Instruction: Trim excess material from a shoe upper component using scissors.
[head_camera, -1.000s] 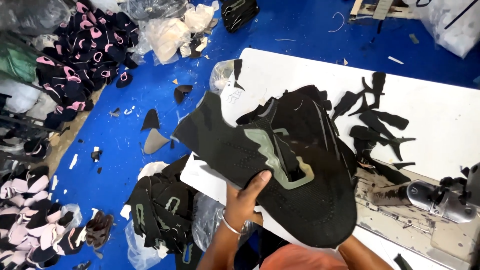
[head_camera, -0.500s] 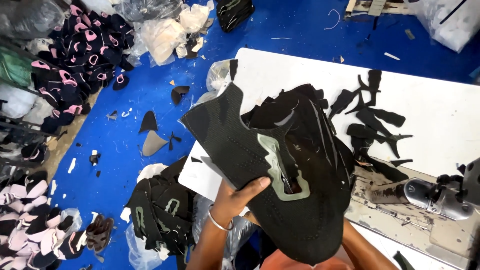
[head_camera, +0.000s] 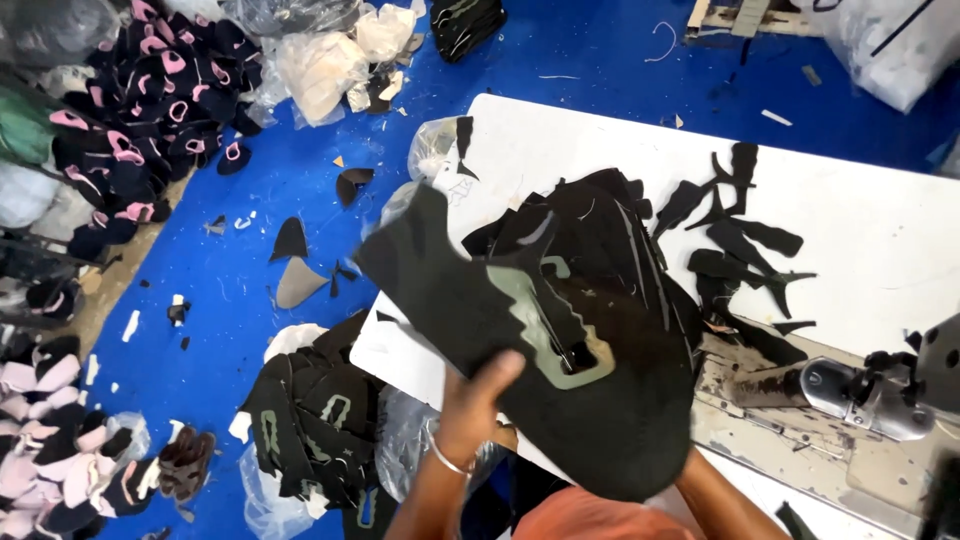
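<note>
My left hand (head_camera: 478, 402), a thin bracelet on its wrist, is shut on a large black shoe-upper piece (head_camera: 470, 300) with a pale grey-green trim outline (head_camera: 540, 330). The thumb lies on top of the fabric and the fingers are hidden under it. I hold the piece up over the near left corner of the white table (head_camera: 880, 230), where it covers part of a pile of similar black pieces (head_camera: 600, 215). My right forearm (head_camera: 722, 492) runs under the piece's lower right edge, and the hand itself is hidden.
Thin black offcuts (head_camera: 745, 235) lie on the table. A sewing machine part (head_camera: 860, 390) sits at the right. On the blue floor (head_camera: 230, 310) are a heap of black uppers (head_camera: 310, 420), plastic bags, scraps, and black-and-pink pieces (head_camera: 150, 130) at the left.
The black piece has swung left and tilted, its upper corner now reaching past the table's left edge. My left hand has slid higher on it, thumb further over the fabric.
</note>
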